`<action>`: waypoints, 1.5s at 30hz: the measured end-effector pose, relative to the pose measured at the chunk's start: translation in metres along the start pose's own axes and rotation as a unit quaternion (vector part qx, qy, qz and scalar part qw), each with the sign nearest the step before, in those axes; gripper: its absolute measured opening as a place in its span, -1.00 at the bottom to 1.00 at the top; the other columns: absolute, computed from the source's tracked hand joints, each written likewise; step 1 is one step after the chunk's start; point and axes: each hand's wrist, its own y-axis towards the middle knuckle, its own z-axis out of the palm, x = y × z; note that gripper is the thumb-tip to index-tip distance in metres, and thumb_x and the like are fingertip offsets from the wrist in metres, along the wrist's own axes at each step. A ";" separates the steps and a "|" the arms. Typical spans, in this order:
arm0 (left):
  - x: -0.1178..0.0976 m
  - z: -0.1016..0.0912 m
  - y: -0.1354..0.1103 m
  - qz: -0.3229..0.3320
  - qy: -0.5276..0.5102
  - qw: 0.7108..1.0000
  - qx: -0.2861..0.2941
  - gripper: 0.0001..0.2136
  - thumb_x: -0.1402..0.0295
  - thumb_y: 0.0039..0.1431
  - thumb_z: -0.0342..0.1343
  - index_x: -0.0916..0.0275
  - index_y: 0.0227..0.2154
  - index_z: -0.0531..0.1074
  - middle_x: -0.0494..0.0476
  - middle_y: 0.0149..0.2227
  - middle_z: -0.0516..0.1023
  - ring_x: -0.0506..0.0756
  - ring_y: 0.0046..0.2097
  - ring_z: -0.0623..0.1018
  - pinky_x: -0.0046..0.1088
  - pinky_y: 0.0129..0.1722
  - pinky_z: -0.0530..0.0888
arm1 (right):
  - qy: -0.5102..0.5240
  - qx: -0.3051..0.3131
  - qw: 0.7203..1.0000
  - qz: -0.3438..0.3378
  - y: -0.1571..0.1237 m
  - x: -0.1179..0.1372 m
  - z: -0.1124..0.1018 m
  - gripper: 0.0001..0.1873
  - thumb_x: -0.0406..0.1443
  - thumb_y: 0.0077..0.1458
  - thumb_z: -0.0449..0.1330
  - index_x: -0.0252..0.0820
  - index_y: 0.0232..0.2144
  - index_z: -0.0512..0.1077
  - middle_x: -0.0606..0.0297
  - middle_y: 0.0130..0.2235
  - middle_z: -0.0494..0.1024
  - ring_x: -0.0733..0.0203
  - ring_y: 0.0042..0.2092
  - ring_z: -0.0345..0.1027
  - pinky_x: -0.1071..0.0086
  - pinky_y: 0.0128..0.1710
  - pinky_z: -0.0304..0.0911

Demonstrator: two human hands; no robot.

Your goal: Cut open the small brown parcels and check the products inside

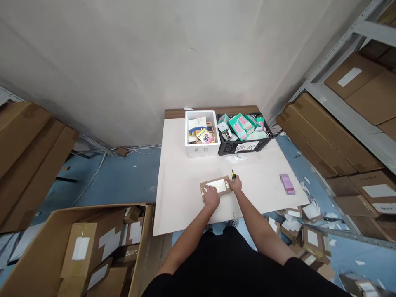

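A small cardboard box (202,190) with a white label and shiny tape lies on the white tabletop (176,194), tilted slightly. My left hand (211,197) grips its near side, fingers bent over the top by the label. At the box's right end is my right hand (235,184), closed around a yellow-and-black utility knife (233,175) that points away from me. The hand also touches the end of the box. Whether the blade is out is too small to tell.
Behind the box stand a white foam bin (202,151) of booklets and a black crate (228,147) of green boxes. A blurred pink item (287,184) lies right. A large open carton (102,209) of parcels stands left; shelves (349,99) and floor parcels (312,237) are right.
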 end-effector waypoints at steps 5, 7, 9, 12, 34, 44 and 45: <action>0.004 -0.002 0.009 0.038 -0.066 0.997 -0.002 -0.35 0.11 0.40 -0.11 0.13 0.50 0.04 0.20 0.55 -0.02 0.38 0.53 -0.07 0.07 0.45 0.02 | 0.094 0.005 0.996 0.012 -0.002 -0.032 -0.013 -0.50 0.15 0.37 -0.03 -0.10 -0.23 0.38 0.19 -0.32 0.62 0.16 -0.39 0.53 0.41 -0.39 0.37; 0.007 0.007 0.012 0.057 -0.079 0.995 0.019 -0.36 0.12 0.42 -0.14 0.01 0.51 -0.03 0.05 0.57 -0.12 0.33 0.55 -0.19 0.06 0.48 -0.06 | 0.112 0.061 0.992 -0.007 -0.005 -0.051 -0.017 -0.48 0.14 0.39 -0.07 -0.10 -0.33 0.37 0.32 -0.50 0.52 0.23 -0.54 0.40 0.43 -0.49 0.30; 0.009 0.016 0.015 0.060 -0.089 0.994 0.027 -0.35 0.13 0.42 -0.14 -0.08 0.52 -0.12 -0.04 0.57 -0.16 0.30 0.55 -0.25 0.08 0.49 -0.11 | 0.104 0.114 0.988 -0.027 -0.004 -0.064 -0.021 -0.46 0.14 0.38 -0.04 -0.10 -0.41 0.35 0.39 -0.60 0.41 0.26 -0.61 0.31 0.44 -0.53 0.26; 0.012 0.024 0.019 0.062 -0.101 0.993 0.028 -0.33 0.12 0.43 -0.15 -0.16 0.51 -0.23 -0.08 0.57 -0.16 0.29 0.56 -0.25 0.13 0.48 -0.11 | 0.068 0.168 0.983 -0.036 0.002 -0.066 -0.027 -0.44 0.15 0.36 0.03 -0.11 -0.48 0.34 0.41 -0.66 0.37 0.29 -0.65 0.24 0.44 -0.55 0.21; 0.014 0.026 0.020 0.063 -0.096 0.993 0.027 -0.35 0.08 0.44 -0.16 -0.16 0.51 -0.19 -0.11 0.57 -0.19 0.29 0.56 -0.26 0.11 0.49 -0.12 | 0.018 0.220 0.974 -0.043 0.012 -0.047 -0.027 -0.40 0.21 0.26 0.16 -0.12 -0.53 0.34 0.37 -0.67 0.38 0.28 -0.65 0.23 0.41 -0.56 0.18; 0.012 0.025 0.017 0.061 -0.094 0.994 0.013 -0.36 0.11 0.44 -0.16 -0.12 0.52 -0.17 -0.06 0.57 -0.18 0.29 0.56 -0.25 0.12 0.49 -0.10 | -0.027 0.245 0.968 -0.050 -0.009 -0.083 -0.050 -0.43 0.18 0.23 0.23 -0.15 -0.53 0.41 0.34 -0.64 0.42 0.23 -0.61 0.28 0.39 -0.52 0.17; 0.012 0.024 0.017 0.062 -0.091 0.994 0.013 -0.36 0.11 0.44 -0.15 -0.10 0.52 -0.15 -0.04 0.57 -0.19 0.28 0.56 -0.25 0.11 0.49 -0.10 | -0.024 0.244 0.968 -0.049 -0.008 -0.081 -0.052 -0.43 0.18 0.23 0.22 -0.15 -0.52 0.41 0.34 -0.64 0.42 0.24 -0.61 0.28 0.39 -0.51 0.17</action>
